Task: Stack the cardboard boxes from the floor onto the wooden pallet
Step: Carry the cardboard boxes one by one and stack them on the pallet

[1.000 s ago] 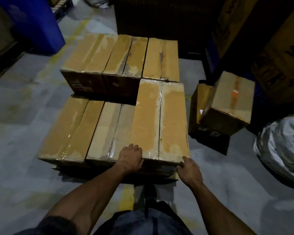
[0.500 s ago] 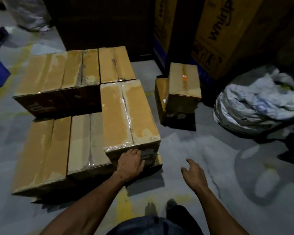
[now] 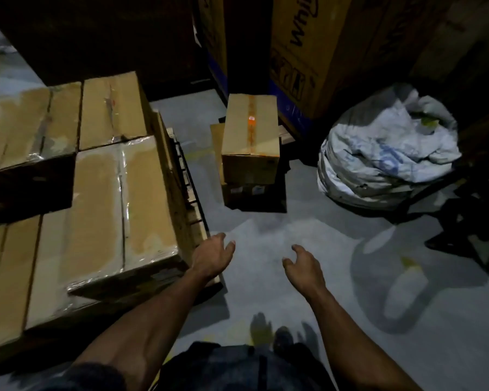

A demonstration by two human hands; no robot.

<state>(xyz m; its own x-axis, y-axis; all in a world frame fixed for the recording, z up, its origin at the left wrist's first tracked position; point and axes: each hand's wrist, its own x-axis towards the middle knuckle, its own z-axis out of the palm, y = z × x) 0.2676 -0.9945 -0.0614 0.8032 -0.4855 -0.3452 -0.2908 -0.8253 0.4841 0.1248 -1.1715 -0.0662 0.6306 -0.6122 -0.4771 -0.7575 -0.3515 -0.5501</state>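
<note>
Several taped cardboard boxes lie on the wooden pallet (image 3: 196, 221) at the left; the nearest upper box (image 3: 124, 207) rests on top of the lower layer. Out on the floor ahead stands a small pile of boxes, its top box (image 3: 250, 136) bearing an orange sticker, with a darker box (image 3: 253, 194) under it. My left hand (image 3: 213, 255) hovers beside the pallet's near right corner, fingers spread, holding nothing. My right hand (image 3: 304, 266) is over bare floor, fingers apart and empty. Both hands are well short of the floor boxes.
Tall printed cartons (image 3: 308, 52) stand behind the floor boxes. A bulging white sack (image 3: 384, 153) sits on the floor at the right, with dark metal legs (image 3: 469, 230) beside it. Grey concrete floor (image 3: 280, 230) lies between my hands and the floor boxes. My feet show at the bottom.
Both hands have come off the upper box on the pallet and moved right over the floor. The view has turned right toward the boxes on the floor.
</note>
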